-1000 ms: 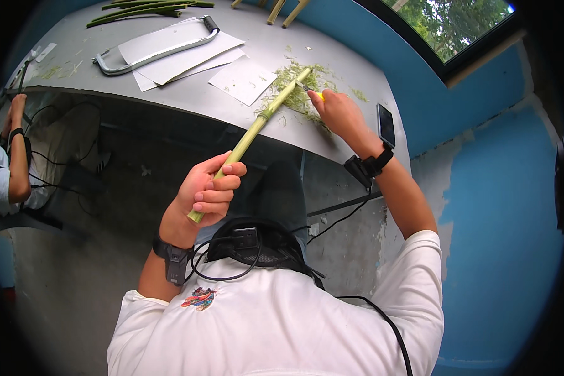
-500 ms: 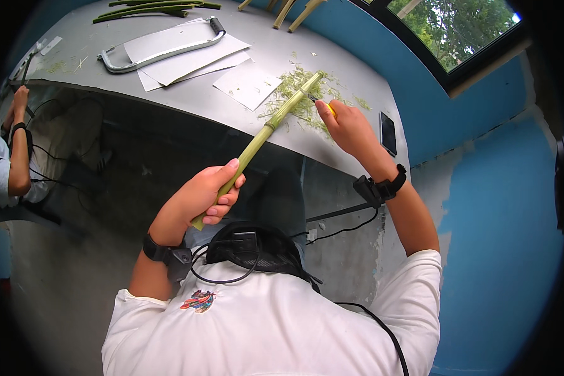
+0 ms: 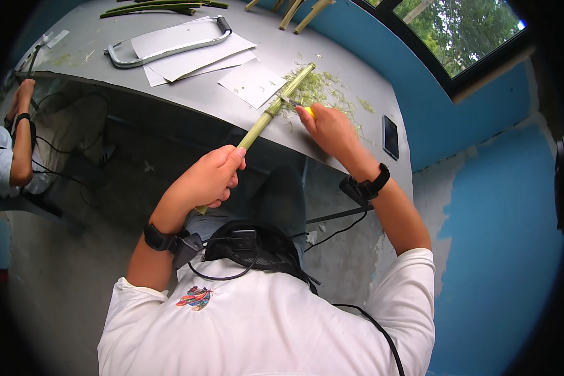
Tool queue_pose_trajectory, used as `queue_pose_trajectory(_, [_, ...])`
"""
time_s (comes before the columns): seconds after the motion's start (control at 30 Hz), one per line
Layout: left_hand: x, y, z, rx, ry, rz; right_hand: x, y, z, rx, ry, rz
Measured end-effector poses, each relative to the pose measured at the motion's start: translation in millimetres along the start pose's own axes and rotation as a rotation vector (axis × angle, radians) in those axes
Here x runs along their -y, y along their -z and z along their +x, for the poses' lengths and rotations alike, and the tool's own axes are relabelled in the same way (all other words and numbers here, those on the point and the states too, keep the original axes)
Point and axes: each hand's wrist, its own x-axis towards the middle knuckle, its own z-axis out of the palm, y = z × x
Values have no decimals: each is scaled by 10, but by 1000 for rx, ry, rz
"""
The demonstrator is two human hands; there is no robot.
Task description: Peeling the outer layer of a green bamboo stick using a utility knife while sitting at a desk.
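A green bamboo stalk [image 3: 255, 132] with pale scraped patches slants from my lap up over the table's front edge. My left hand [image 3: 210, 177] is closed around its near part, and a short end shows below the fist. My right hand [image 3: 334, 130] grips a knife with a yellow handle [image 3: 310, 112], mostly hidden by the fingers. The blade [image 3: 288, 100] lies against the stalk just beyond a node. Thin green shavings [image 3: 323, 88] are spread on the table beside the stalk's far half.
White paper sheets [image 3: 252, 84] lie left of the stalk, with a hacksaw [image 3: 169, 55] across some. A phone [image 3: 390, 138] rests near the right edge. Green stalks [image 3: 160, 9] and cut pale pieces [image 3: 313, 14] are at the back. Another person's arm [image 3: 22, 144] is at far left.
The knife in my right hand has moved down the stalk toward me, from near its far end to close by the node. My left hand and the stalk have shifted slightly away from me.
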Motion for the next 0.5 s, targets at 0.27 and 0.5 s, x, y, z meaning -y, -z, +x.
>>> queue_pose_trajectory(0.27, [45, -21, -48, -90, -56, 173, 380, 266, -62, 146, -43, 227])
queue_pose_trajectory(0.5, [138, -86, 110, -349, -492, 692, 251, 235, 54, 126, -122, -46])
